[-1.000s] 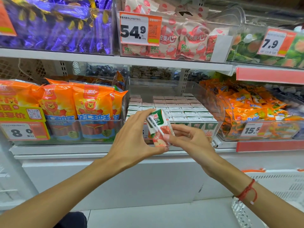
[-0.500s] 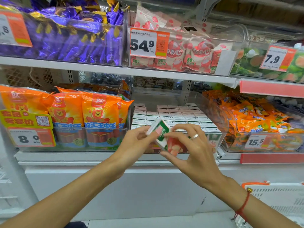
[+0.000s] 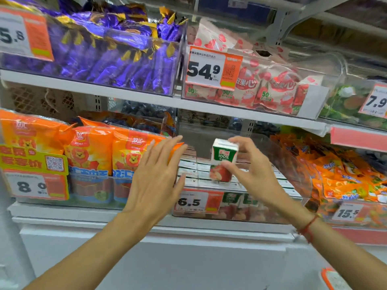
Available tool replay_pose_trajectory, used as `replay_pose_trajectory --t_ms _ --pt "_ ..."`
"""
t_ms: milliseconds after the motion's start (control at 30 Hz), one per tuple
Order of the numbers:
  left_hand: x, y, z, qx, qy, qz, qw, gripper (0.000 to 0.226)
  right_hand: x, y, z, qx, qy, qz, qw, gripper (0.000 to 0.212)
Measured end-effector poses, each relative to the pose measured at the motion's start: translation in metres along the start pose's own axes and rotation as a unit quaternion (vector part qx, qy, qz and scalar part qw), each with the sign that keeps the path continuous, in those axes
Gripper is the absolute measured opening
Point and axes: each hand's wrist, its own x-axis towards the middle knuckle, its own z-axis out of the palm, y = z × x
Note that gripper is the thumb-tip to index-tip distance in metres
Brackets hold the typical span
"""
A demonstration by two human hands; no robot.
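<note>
The right hand pinches the small juice carton upright at its fingertips, just right of the open, flat-fingered left hand; it is probably light, stiff-edged and crushable, so it is best held by its top and bottom corners.

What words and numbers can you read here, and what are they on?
"100%": juice carton held by the right hand.
"6.5": carton bin tag.
"54.9": upper middle tag.
"7.9": upper right tag.
"15.5": lower right tag.
"50%": red-and-white bags.
"双汇": orange bags.
Small print on tags: too blurred.
</note>
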Motion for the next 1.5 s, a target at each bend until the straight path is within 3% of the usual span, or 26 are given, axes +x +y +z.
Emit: replay_pose_trajectory --t_ms 133,267,533,767,1233,1500 --pt "-0.005 -0.019 0.01 0.06 -0.046 0.0 0.997 0.069 0.048 0.027 0.013 -0.025 0.011 0.011 1.0 0.043" --pt "-0.006 -0.022 0.013 0.085 -0.038 0.014 0.996 0.053 0.086 0.051 0.036 -0.079 -0.017 0.037 0.996 0.046" --pt "-0.005 -0.019 0.01 0.078 -0.042 0.001 0.996 0.05 0.116 0.071 0.06 0.06 -0.168 0.109 0.978 0.049" --pt "-0.005 -0.017 0.012 0.074 -0.048 -0.009 0.996 0.048 0.111 0.089 0.051 0.028 -0.257 0.199 0.945 0.049" --pt "-0.006 -0.017 0.013 0.077 -0.063 -0.015 0.995 0.052 0.1 0.091 0.054 -0.218 -0.301 0.014 0.928 0.034" --pt "-0.005 -0.015 0.01 0.075 -0.072 -0.018 0.994 0.051 0.126 0.069 0.049 -0.269 -0.429 0.026 0.862 0.032"
